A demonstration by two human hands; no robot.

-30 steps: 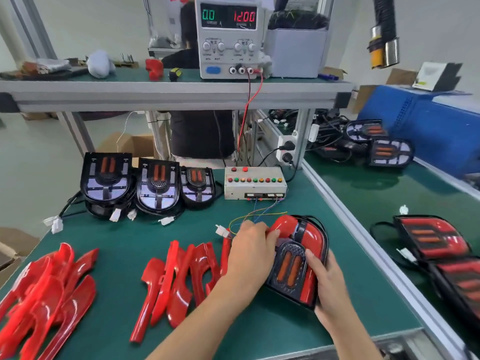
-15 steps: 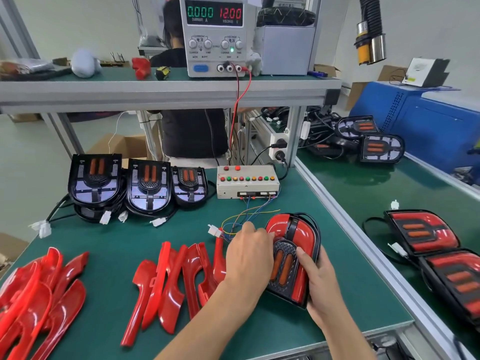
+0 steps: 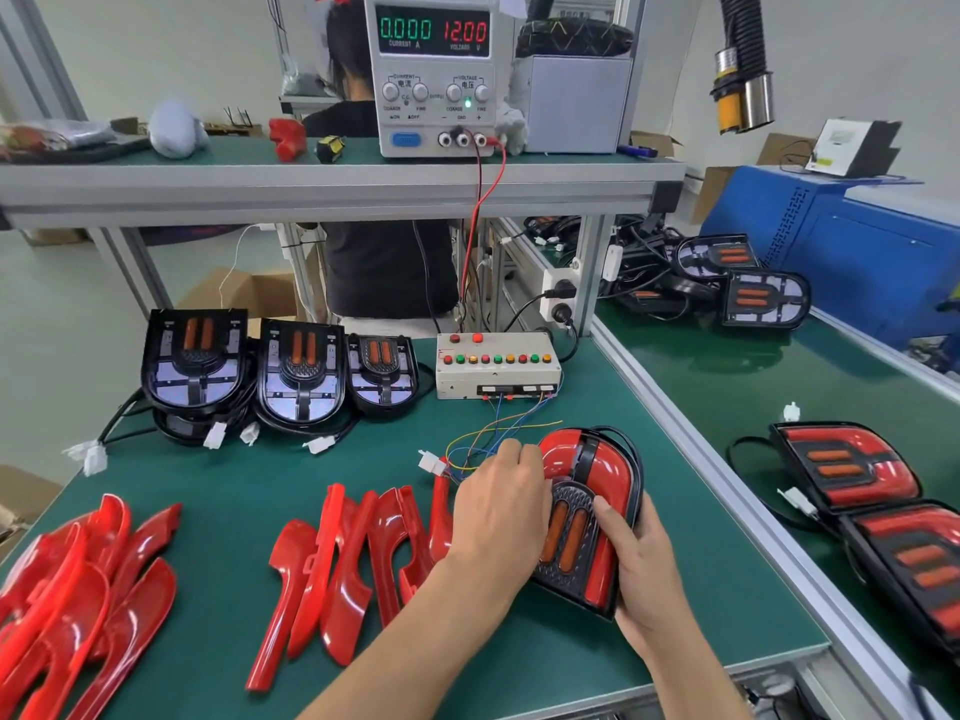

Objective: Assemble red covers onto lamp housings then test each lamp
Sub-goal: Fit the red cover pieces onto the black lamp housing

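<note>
A lamp point(image 3: 589, 504) with red covers fitted lies on the green mat, front right. My left hand point(image 3: 501, 504) grips its left edge with curled fingers. My right hand point(image 3: 641, 563) holds its right side, thumb on the black centre piece. Loose red covers point(image 3: 358, 548) lie in a row to the left, and a second heap of red covers point(image 3: 78, 579) sits at the far left. Three uncovered black housings point(image 3: 283, 376) stand in a row behind. The test box point(image 3: 496, 368) with coloured buttons sits behind the lamp, its thin wires and white connector point(image 3: 431, 464) trailing beside my left hand.
The power supply point(image 3: 434, 70) on the upper shelf reads 0.000 A and 12.00 V. Finished lamps point(image 3: 852, 470) lie on the right-hand bench, past the aluminium rail point(image 3: 727, 485). More housings point(image 3: 748, 288) are piled at the back right. A person sits behind the shelf.
Both hands stay on the lamp. The lamp has turned slightly more upright, and my right thumb has shifted onto its centre piece.
</note>
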